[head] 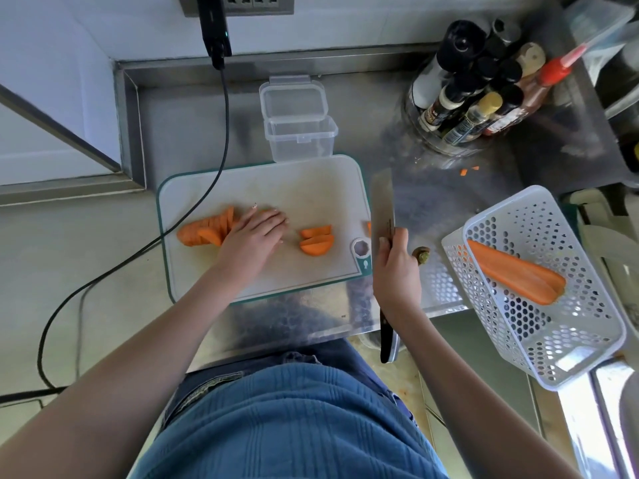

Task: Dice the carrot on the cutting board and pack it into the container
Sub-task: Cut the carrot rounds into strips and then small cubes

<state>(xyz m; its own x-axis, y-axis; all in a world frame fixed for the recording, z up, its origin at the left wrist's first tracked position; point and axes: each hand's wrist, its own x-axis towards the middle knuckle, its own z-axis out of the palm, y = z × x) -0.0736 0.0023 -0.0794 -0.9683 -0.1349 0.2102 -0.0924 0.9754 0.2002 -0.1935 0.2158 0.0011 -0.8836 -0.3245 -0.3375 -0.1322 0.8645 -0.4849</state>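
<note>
A white cutting board (pixel 311 188) with a teal border lies on the steel counter. On its left lies a row of orange carrot slices (pixel 205 229), and my left hand (pixel 254 236) rests on their right end, fingers laid flat. A few half-round carrot slices (pixel 316 240) sit apart to the right. Just off the board's right edge, my right hand (pixel 396 267) grips the handle of a cleaver (pixel 383 202), blade pointing away. A clear plastic container (pixel 301 133) with its hinged lid up stands behind the board, with nothing in it.
A white perforated basket (pixel 539 340) at the right holds a halved carrot (pixel 515 273). A carrot stub (pixel 422 254) lies beside my right hand. Bottles in a round rack (pixel 473 95) stand at the back right. A black cable (pixel 221 140) crosses the board's left corner.
</note>
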